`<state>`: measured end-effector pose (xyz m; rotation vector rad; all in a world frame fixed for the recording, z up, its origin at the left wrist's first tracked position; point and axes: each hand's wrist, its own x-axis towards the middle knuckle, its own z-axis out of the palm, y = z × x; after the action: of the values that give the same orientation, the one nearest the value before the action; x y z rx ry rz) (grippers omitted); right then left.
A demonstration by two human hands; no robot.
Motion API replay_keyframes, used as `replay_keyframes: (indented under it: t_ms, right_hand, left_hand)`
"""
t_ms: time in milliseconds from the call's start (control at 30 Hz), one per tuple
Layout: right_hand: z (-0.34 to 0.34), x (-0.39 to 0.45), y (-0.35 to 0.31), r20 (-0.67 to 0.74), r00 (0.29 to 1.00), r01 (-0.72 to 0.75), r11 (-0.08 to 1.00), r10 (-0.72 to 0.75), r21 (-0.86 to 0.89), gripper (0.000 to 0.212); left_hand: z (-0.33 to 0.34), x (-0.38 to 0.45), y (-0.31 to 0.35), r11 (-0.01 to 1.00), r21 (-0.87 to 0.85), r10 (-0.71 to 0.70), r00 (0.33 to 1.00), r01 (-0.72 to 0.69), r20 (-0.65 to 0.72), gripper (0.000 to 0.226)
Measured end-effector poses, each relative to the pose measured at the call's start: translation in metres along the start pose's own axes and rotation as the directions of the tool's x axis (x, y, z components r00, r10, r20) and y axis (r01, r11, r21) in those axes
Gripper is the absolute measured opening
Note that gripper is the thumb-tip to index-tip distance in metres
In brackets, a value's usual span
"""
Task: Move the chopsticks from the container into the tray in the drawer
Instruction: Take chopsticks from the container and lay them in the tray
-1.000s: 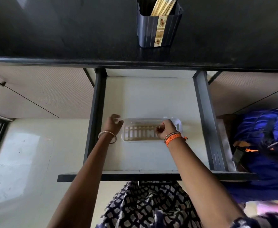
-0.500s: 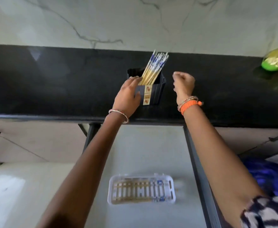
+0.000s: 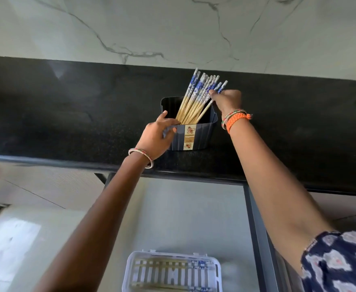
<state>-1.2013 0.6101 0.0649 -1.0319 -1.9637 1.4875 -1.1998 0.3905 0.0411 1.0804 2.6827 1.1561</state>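
- Black stone counter (image 3: 67, 114) carries the dark ribbed container (image 3: 202, 133) near its front edge, just above the open drawer (image 3: 194, 211).
- Head view: the left hand (image 3: 157, 137) is wrapped round the container's left wall, steadying it, where half a second ago it was only arriving.
- Head view: the right hand (image 3: 227, 100), which hung loosely closed beside the container then, has come in to the chopsticks (image 3: 196, 98); its fingertips pinch the rightmost stick near the blue patterned end.
- The bundle leans fanned in the container, none lifted out yet.
- The clear tray (image 3: 130, 268) sits at the drawer's front, already holding some chopsticks.
- Judgement: another pick is starting; most of the transfer remains.
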Motion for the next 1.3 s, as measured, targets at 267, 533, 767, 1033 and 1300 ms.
replay_keyframes:
  t_ms: [267, 533, 767, 1033, 1300]
  right_hand:
    - [-0.017, -0.013, -0.012, -0.065, 0.997, 0.035, 0.999, -0.033, 0.031, 0.045]
    - [-0.071, -0.068, -0.062, -0.179, 0.983, 0.103, 0.919, -0.036, 0.381, 0.010]
    - [-0.101, -0.175, -0.037, -0.013, 0.994, -0.066, 0.718, 0.104, 0.693, 0.016]
    - [-0.082, -0.286, 0.090, 0.246, 0.931, -0.364, 0.711, 0.268, 0.601, 0.010]
    - [-0.061, -0.368, 0.200, 0.037, 0.902, -0.425, 0.901, 0.429, -0.092, 0.037]
  left_hand:
    - [-0.004, 0.004, 0.005, 0.998, 0.008, -0.070, 0.996, 0.069, 0.063, 0.028]
    - [-0.027, -0.018, 0.043, 0.998, -0.060, -0.019, 0.998, 0.016, -0.054, 0.042]
    - [-0.044, -0.061, 0.087, 0.963, 0.205, 0.168, 0.985, -0.172, 0.040, 0.035]
    - [0.003, -0.196, 0.031, 0.996, -0.032, -0.061, 0.902, 0.082, 0.427, 0.026]
    - [0.049, -0.296, -0.042, 0.970, 0.186, -0.240, 0.741, 0.156, 0.627, 0.025]
